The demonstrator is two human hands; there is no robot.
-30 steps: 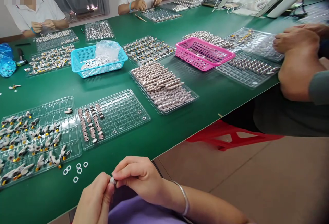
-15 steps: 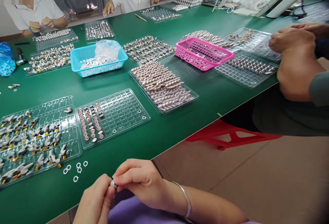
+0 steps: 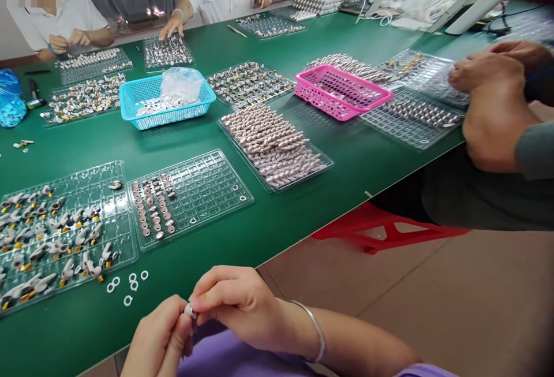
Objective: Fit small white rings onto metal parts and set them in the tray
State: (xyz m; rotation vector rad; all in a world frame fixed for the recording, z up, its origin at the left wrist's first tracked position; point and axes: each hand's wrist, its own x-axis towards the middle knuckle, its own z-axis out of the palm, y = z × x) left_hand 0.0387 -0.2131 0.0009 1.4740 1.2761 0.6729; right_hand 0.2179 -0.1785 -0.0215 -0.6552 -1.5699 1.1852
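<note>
Close to my body, below the table's near edge, my left hand (image 3: pixel 156 333) and my right hand (image 3: pixel 244 306) meet fingertip to fingertip. Between them they pinch a small earbud part (image 3: pixel 189 310), rounded and silvery white; the fingers cover most of it. Several white rings (image 3: pixel 133 278) lie loose on the green table just beyond my left hand. Farther left is a clear tray (image 3: pixel 118 209) holding white earbud shells with stems and yellow bits. Beside it, another clear tray (image 3: pixel 205 189) has several columns of small round metallic parts at its left end.
A blue basket (image 3: pixel 167 120) with white pieces and a plastic bag stands mid-table. Right of it are a stacked tray of earbud parts (image 3: pixel 272 143) and a pink basket (image 3: pixel 341 112). A co-worker's arm (image 3: pixel 493 117) rests at the right; others sit opposite. A red stool (image 3: pixel 381 232) is under the table.
My two hands keep pinching the earbud part, with only a slight shift of the fingers. Across the table, a co-worker's hand has moved left onto a tray of parts.
</note>
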